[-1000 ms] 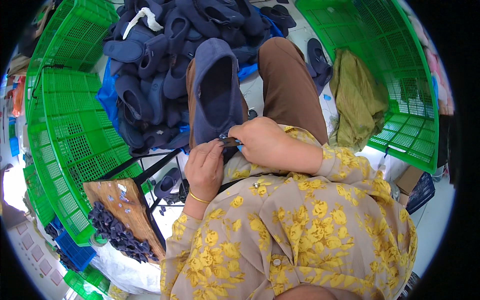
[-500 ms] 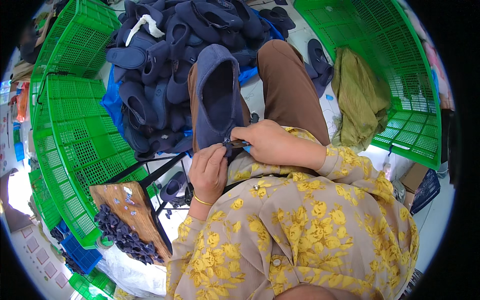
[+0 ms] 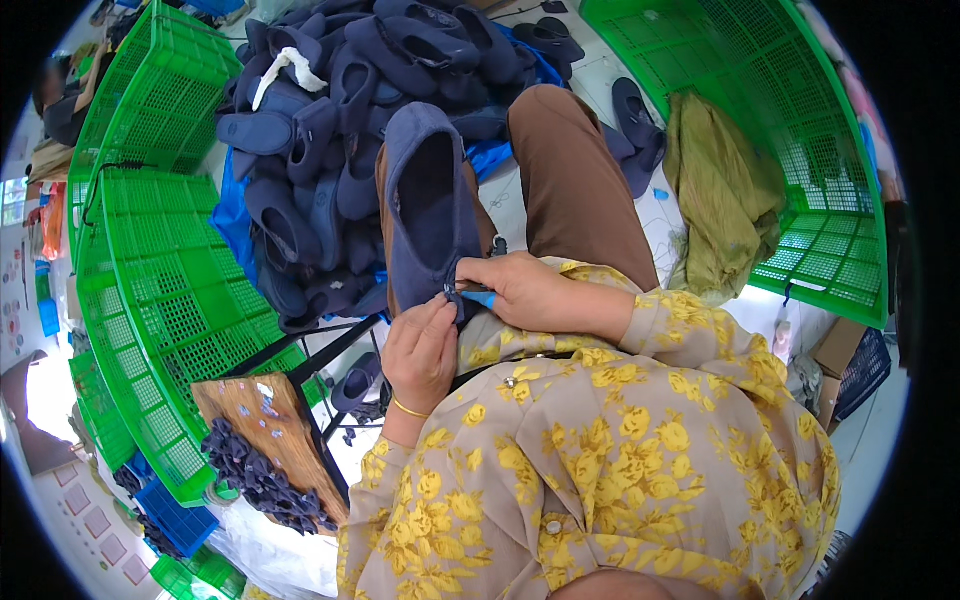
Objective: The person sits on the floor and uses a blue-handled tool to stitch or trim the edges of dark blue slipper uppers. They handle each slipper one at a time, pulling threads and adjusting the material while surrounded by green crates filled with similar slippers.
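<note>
Navy slipper (image 3: 427,190) looked light, soft, best held at its near end, where your left hand (image 3: 420,345) pinched fabric (image 3: 457,307), right hand (image 3: 530,291) something blue (image 3: 482,298).

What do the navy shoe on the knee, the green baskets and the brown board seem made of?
Navy shoe: probably fabric, matte, with a soft, lightly textured surface.
Green baskets: likely moulded plastic, fairly smooth; uniform colour and regular grid openings.
Brown board: apparently wood, unpainted-looking; streaky grain shows.
</note>
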Demonstrator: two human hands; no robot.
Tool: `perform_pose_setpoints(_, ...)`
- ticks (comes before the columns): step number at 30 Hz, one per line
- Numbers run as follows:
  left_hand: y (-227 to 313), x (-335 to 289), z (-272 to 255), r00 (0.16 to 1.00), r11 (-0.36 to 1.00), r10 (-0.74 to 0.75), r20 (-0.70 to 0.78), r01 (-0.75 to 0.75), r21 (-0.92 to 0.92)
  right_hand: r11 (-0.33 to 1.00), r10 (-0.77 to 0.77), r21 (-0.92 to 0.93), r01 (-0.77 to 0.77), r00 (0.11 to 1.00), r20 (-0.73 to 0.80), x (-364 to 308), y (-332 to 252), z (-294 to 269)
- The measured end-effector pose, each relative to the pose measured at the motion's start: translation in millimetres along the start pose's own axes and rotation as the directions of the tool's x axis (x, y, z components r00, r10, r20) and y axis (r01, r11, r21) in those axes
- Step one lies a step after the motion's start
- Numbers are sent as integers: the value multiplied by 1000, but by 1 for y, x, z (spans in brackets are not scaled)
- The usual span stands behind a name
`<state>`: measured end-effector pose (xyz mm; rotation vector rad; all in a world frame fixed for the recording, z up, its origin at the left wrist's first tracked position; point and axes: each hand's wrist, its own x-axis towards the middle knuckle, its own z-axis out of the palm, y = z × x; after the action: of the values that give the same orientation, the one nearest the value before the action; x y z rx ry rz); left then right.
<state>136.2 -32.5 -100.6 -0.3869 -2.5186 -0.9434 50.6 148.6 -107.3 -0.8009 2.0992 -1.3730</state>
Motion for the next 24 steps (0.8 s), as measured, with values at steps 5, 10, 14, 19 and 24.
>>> perform_pose_setpoints(5, 1, 0, 2, 1000, 1000, 7, 2, -7, 8, 999, 49, -3, -49, 999, 15, 2, -4, 2)
perform_pose_setpoints(10, 1, -1, 3, 1000, 1000, 19, 4, -19, 18, 995, -46, 92, 40, 996, 71, 4, -4, -3)
perform_pose_setpoints(14, -1, -3, 5, 1000, 999, 27, 2, -27, 24, 996, -14, 92, 2, 992, 125, 6, -3, -1)
perform_pose_setpoints(19, -2, -4, 5, 1000, 999, 25, 4, -25, 33, 983, -133, 137, 120, 987, 85, 9, -6, -2)
perform_pose_setpoints(24, 1, -4, 6, 998, 994, 62, -16, -60, 88, 994, -95, 64, 86, 984, 153, 11, -11, -7)
